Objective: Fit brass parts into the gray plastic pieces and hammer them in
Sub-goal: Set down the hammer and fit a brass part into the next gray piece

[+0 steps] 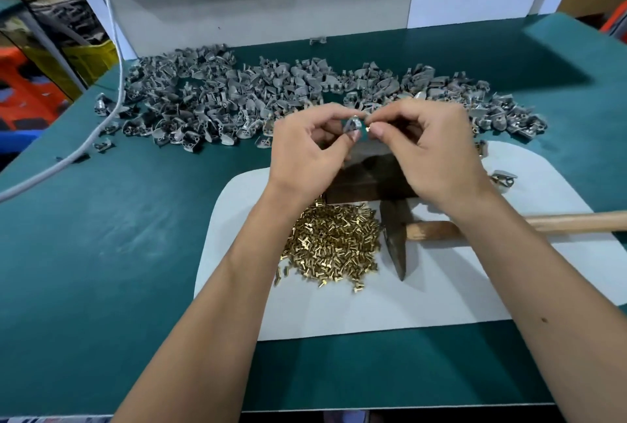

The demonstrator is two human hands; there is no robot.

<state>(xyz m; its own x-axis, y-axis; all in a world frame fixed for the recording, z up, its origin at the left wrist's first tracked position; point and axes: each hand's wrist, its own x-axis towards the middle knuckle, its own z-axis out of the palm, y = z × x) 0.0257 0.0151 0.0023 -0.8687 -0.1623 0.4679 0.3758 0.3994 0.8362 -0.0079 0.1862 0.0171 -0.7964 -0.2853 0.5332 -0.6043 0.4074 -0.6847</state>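
No text, label, brand, number or sign can be read anywhere in the view.

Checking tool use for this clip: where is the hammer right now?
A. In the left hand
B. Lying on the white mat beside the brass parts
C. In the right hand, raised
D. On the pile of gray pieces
B: the hammer lies untouched on the white mat, right of the brass parts; both hands are busy with small parts.
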